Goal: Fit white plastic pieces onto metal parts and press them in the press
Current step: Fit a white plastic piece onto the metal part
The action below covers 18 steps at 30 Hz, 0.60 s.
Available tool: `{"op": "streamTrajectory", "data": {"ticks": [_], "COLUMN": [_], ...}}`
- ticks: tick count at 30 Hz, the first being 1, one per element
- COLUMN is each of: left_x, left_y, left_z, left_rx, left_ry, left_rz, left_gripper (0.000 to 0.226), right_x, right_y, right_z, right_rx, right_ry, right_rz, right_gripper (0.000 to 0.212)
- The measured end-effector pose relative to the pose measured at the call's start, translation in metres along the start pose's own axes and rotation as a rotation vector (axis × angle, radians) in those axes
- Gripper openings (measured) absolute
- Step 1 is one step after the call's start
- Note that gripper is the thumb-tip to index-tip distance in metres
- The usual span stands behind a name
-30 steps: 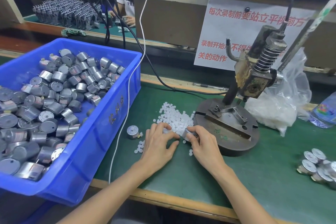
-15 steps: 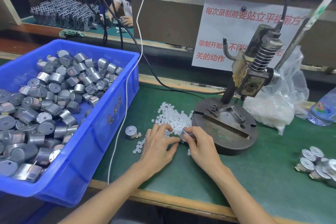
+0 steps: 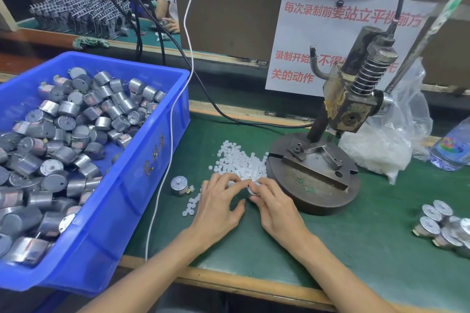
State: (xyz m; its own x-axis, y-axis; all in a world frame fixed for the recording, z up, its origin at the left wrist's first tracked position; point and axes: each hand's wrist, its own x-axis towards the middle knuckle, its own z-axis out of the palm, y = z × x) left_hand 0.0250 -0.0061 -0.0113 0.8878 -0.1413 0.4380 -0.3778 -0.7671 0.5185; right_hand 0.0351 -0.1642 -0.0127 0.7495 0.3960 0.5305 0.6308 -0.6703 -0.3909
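Observation:
My right hand (image 3: 273, 204) grips a small round metal part (image 3: 253, 188) just in front of the press base (image 3: 315, 185). My left hand (image 3: 218, 204) meets it from the left, its fingertips pinching a white plastic piece (image 3: 247, 180) at the part's top. Behind both hands lies a heap of white plastic pieces (image 3: 237, 159) on the green mat. One more metal part (image 3: 179, 185) stands alone left of my left hand. The hand press (image 3: 356, 99) rises at the right with its spring and lever.
A blue bin (image 3: 142, 175) full of metal parts fills the left. Several parts (image 3: 443, 230) lie at the right edge. A plastic bag (image 3: 381, 152) of white pieces and a bottle (image 3: 452, 147) sit behind the press. A white cable (image 3: 162, 185) runs along the bin. Another person sits at the far bench.
My left hand's fingers have reached right from the heap of white pieces to the top of the metal part in my right hand. The right hand has stayed in place.

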Motion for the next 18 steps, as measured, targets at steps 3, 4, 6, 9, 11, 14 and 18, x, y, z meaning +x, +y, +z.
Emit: {"op": "streamTrajectory", "data": {"ticks": [3, 4, 6, 9, 11, 14, 18], "left_x": [0.0, 0.0, 0.002, 0.014, 0.027, 0.055, 0.091], "left_y": [0.0, 0.0, 0.003, 0.017, 0.031, 0.056, 0.087], "left_z": [-0.001, -0.002, -0.002, -0.002, -0.002, 0.002, 0.019], "left_rx": [0.008, 0.007, -0.013, -0.131, -0.228, -0.28, -0.18], "left_ry": [-0.012, -0.019, -0.028, -0.004, 0.031, 0.04, -0.028], "left_rz": [0.005, 0.005, 0.001, -0.021, -0.017, -0.004, 0.105], "left_gripper": [0.041, 0.041, 0.041, 0.037, 0.032, 0.027, 0.029], "right_x": [-0.001, -0.001, -0.001, 0.003, 0.008, 0.02, 0.026], "right_y": [0.0, 0.0, -0.001, -0.01, -0.015, -0.012, 0.005], "right_z": [-0.001, -0.001, -0.001, -0.008, -0.015, -0.035, -0.066], "right_rx": [0.001, 0.011, 0.097, 0.459, 0.781, 1.155, 1.128], "right_ry": [-0.013, -0.003, 0.067, 0.221, 0.321, 0.519, 0.603], "right_rz": [0.003, 0.008, 0.08, 0.396, 0.586, 0.797, 0.899], "right_gripper": [0.022, 0.021, 0.019, 0.02, 0.019, 0.015, 0.014]}}
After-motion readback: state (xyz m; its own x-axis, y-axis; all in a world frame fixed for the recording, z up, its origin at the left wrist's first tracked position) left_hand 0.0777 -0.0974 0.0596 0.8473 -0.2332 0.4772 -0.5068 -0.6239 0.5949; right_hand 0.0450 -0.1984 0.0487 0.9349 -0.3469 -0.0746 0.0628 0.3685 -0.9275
